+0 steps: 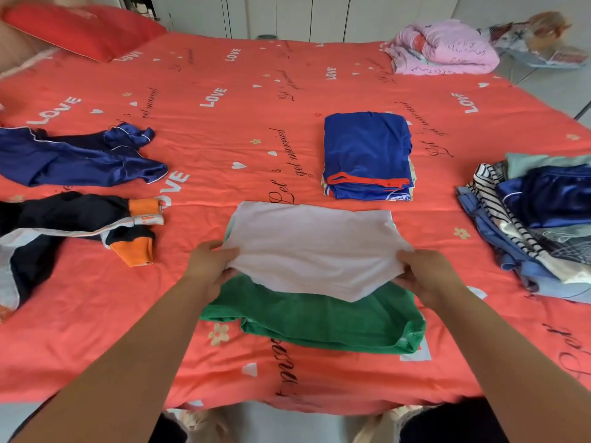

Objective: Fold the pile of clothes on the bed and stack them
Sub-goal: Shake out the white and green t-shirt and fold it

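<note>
we face the bed, its coral sheet spread wide. at its right edge sits a mixed stack of folded clothes. at its left a satin piece and a black-orange piece lie loose. near the front edge a white top lies over a green top, perhaps one garment, the fold hides that. a blue stack sits just beyond. our left hand pinches the white top's left edge, our right hand its right edge
</note>
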Demonstrator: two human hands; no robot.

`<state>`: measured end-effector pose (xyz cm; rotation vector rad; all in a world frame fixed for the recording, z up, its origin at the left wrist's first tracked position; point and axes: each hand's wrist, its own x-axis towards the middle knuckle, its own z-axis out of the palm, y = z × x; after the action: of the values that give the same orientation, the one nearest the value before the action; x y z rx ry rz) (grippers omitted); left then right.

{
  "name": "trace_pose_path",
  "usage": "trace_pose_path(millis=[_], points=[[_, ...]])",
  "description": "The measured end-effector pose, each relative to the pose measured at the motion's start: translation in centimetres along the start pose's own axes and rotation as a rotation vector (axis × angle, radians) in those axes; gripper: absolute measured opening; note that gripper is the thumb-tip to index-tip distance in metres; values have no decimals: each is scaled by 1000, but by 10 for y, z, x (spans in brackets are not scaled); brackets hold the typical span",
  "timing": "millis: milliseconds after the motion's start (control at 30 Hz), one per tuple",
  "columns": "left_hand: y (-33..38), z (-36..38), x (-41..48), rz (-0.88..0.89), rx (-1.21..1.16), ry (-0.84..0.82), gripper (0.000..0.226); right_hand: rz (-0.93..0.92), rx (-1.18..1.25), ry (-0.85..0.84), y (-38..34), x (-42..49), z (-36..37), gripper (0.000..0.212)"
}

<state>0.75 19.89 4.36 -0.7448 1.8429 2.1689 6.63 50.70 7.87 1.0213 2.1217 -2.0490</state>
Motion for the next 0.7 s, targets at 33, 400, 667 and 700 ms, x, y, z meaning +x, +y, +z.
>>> trace_pose_path(millis=[33, 400, 667, 700], points=[[5, -2, -1, 16, -45, 6, 45, 31, 115, -28, -3, -4, 0, 16], [-30, -38, -30, 169, 824, 161, 76, -166, -690, 163, 61, -25, -32, 35], [-22, -34, -34, 260, 689, 183, 56, -229, -634, 173, 51, -30, -33, 27], [-22, -36, -33, 239, 666, 183, 56, -207, -631, 167, 49, -30, -36, 26]])
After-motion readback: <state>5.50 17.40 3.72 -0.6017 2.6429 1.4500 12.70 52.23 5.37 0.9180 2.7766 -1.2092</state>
